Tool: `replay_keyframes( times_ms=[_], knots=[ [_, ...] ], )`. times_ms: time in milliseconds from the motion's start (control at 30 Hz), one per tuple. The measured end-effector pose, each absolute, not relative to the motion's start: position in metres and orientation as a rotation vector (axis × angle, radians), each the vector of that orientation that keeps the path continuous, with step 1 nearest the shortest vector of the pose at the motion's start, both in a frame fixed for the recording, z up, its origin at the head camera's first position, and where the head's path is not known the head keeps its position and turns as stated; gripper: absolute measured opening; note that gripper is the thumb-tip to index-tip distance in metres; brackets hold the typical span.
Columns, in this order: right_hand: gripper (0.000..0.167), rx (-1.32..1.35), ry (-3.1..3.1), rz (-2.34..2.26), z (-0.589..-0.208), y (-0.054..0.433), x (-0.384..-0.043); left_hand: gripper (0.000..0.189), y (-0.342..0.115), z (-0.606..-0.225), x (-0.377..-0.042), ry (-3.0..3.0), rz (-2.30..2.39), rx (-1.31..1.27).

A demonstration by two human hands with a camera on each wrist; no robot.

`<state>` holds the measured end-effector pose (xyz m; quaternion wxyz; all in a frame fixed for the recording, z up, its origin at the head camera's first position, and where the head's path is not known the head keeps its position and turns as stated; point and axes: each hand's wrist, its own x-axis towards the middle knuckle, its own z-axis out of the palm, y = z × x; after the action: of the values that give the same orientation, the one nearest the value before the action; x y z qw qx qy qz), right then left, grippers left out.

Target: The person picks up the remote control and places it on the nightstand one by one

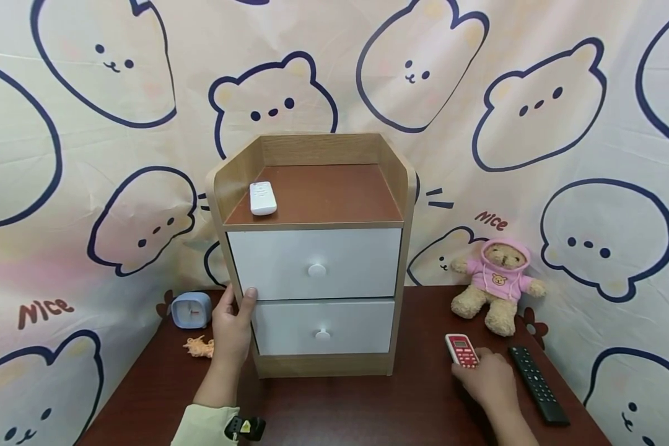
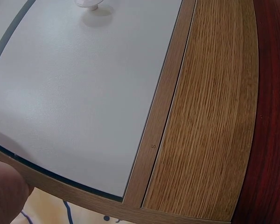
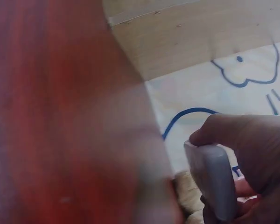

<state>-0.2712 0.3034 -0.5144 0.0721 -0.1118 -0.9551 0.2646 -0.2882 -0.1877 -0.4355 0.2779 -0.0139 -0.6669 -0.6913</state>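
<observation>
My left hand [image 1: 233, 325] rests against the left side of a wooden cabinet [image 1: 324, 365]. Its thumb lies at the front edge and its straight fingers lie along the side panel. Two white drawers [image 1: 357, 263] with round knobs are closed in the cabinet. To the right, my right hand [image 1: 492, 378] holds a red and white remote control [image 1: 461, 350] with a small display, low over the table. In the right wrist view, the remote control's pale edge [image 3: 214, 182] shows between thumb and fingers. Only part of the left hand [image 2: 7, 191] appears in the left wrist view.
A white handheld device [image 1: 262, 198] lies on the cabinet's top shelf. Left of the cabinet are a blue clock [image 1: 191, 310] and an orange hair clip-like thing [image 1: 199, 347]. At right, a teddy bear [image 1: 498, 282] sits behind a black remote control [image 1: 537, 385] on the dark table [image 1: 323, 412].
</observation>
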Motion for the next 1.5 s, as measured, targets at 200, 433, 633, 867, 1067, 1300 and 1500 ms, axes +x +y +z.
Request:
replay_keyframes(
  times_ms=[200,433,633,867,1067,1300,1500],
  knots=[
    [0.077,-0.275,-2.701,0.869,-0.476,0.298,-0.272,0.046,-0.188,-0.434,-0.288,-1.792,-1.856,-0.026],
    [0.085,-0.315,-2.571,1.018,-0.401,0.28,-0.26,0.042,-0.189,-0.434,-0.287,-1.808,-1.856,-0.017],
    [0.075,-0.256,-2.375,1.15,-0.332,0.258,-0.243,0.04,-0.189,-0.434,-0.287,-1.807,-1.84,-0.033],
    [0.059,-0.072,-2.123,1.266,-0.269,0.223,-0.222,0.041,-0.188,-0.434,-0.287,-1.819,-1.823,-0.016],
    [0.058,0.104,-2.042,1.297,-0.227,0.185,-0.213,0.044,-0.188,-0.433,-0.285,-1.833,-1.822,-0.003],
    [0.065,0.303,-2.091,1.243,-0.192,0.141,-0.221,0.044,-0.189,-0.432,-0.285,-1.841,-1.832,0.013],
    [0.064,0.423,-2.196,1.171,-0.169,0.096,-0.246,0.045,-0.188,-0.431,-0.284,-1.829,-1.845,0.017]
  ],
)
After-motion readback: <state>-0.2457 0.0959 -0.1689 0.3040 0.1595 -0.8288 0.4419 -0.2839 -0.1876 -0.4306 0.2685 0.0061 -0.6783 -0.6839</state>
